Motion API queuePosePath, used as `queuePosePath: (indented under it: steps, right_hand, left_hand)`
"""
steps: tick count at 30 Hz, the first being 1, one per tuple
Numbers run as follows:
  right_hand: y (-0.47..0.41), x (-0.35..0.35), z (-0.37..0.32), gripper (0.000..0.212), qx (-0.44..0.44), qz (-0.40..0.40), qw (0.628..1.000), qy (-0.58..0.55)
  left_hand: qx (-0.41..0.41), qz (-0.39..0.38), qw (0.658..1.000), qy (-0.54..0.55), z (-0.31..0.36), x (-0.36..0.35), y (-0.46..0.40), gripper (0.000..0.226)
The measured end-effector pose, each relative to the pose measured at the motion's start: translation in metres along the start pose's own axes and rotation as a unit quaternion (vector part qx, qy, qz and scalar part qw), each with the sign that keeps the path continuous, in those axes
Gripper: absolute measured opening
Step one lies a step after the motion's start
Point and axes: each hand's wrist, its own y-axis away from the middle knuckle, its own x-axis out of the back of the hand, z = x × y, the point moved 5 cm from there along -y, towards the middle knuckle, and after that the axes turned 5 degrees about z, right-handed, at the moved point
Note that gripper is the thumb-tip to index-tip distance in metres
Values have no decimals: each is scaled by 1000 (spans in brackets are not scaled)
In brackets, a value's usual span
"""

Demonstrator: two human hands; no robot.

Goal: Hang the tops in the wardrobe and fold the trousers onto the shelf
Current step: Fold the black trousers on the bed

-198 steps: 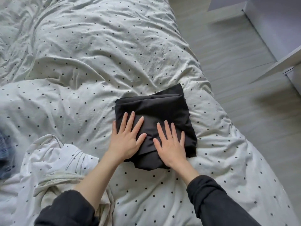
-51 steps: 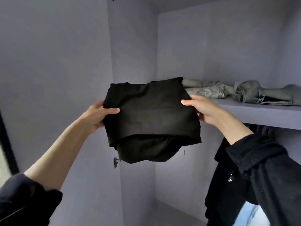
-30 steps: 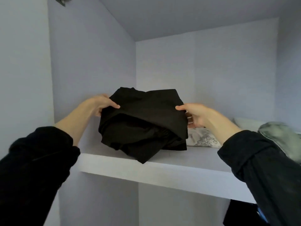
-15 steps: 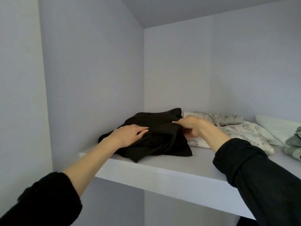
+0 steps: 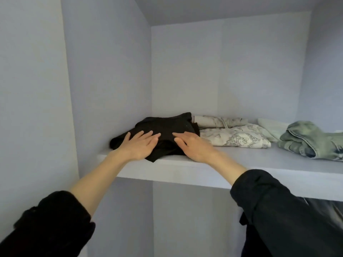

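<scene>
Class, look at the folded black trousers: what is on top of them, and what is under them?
Both hands, left hand and right hand, rest flat on the black trousers. Under them is the shelf; whether anything else lies beneath is hidden by the fabric.

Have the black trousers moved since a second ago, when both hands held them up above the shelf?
Yes. The black trousers have come down onto the shelf, in its left corner beside the printed garment, under the flat left hand and right hand.
</scene>
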Motion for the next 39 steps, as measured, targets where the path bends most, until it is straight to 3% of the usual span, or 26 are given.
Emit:
queuePosePath:
  steps: [4, 8, 13, 18, 21, 25, 29, 33, 39]
  right_hand:
    - [42, 4, -8, 55, -59, -49, 997, 20]
    - [104, 22, -21, 51, -89, -35, 995, 23]
    - [244, 50, -13, 53, -198, -40, 979, 17]
    - [408, 79, 13, 47, -342, -25, 937, -66]
    - [518, 90, 23, 40, -412, -4, 906, -99]
    - [687, 100, 25, 32, -526, -7, 836, -159]
    - [859, 131, 12, 29, -625, 24, 759, -178]
    - [979, 173, 16, 26, -703, 92, 692, -140]
    - [1111, 226, 27, 29, -765, 181, 605, -128]
  left_hand:
    - [-10, 12, 1000, -5, 7, 8, 32, 50]
    - [-83, 68, 984, 141, 41, 16, 81, 49]
    - [-119, 73, 894, 426, 119, -12, 175, 45]
    - [-182, -54, 842, 506, 221, -69, 270, 26]
    - [-234, -141, 813, 514, 286, -96, 341, 27]
    - [-297, -253, 767, 510, 388, -139, 464, 25]
    - [-378, -375, 693, 487, 495, -172, 603, 23]
    - [-430, -443, 643, 452, 583, -193, 690, 25]
    - [-436, -485, 605, 457, 719, -222, 759, 20]
